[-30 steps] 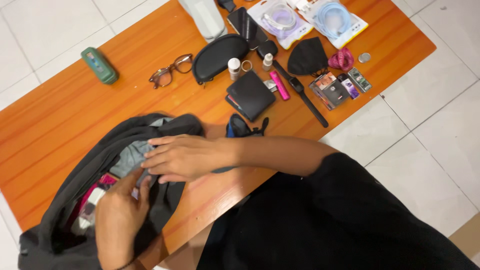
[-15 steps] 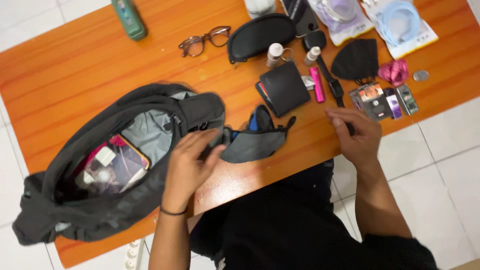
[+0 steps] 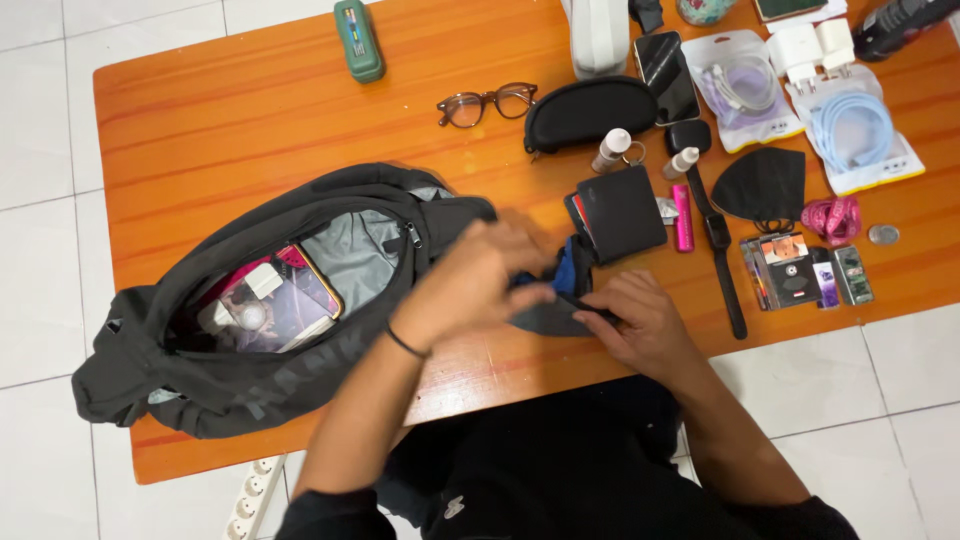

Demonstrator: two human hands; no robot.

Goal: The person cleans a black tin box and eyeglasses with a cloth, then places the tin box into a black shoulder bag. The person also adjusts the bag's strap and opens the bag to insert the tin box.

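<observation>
Both my hands meet over a small dark grey fabric pouch with a blue lining [image 3: 560,300], which lies on the orange wooden desk [image 3: 230,130] near its front edge, just right of the big black sling bag [image 3: 250,310] and just below the black leather wallet [image 3: 620,212]. My left hand [image 3: 480,275] is curled over the pouch's left end, fingers bent and closed on the fabric, though the blur keeps me from seeing exactly how they pinch it. My right hand [image 3: 645,320] rests at the pouch's right side with its fingers closed on the dark edge there, thumb on top. A thin black band [image 3: 405,343] sits on my left wrist.

The sling bag lies open on the desk, grey lining showing, and inside it I can see a pink-edged flat case [image 3: 290,295] and some small white items. Beyond my hands, further up the desk, lie brown-framed eyeglasses [image 3: 487,103], a black oval zip case [image 3: 590,110], a green rectangular case [image 3: 358,40], a dark smartphone [image 3: 668,75] and two small white bottles [image 3: 612,150]. To the right of the wallet sit a pink metallic tube [image 3: 683,217], a black wristwatch with a long strap [image 3: 722,250], a folded black face mask [image 3: 765,185], a pink crumpled scrunchie [image 3: 830,218], a silver coin [image 3: 883,234], and a few small printed packets [image 3: 800,270]. Two clear bags of coiled cables [image 3: 850,125] lie at the far right corner.
</observation>
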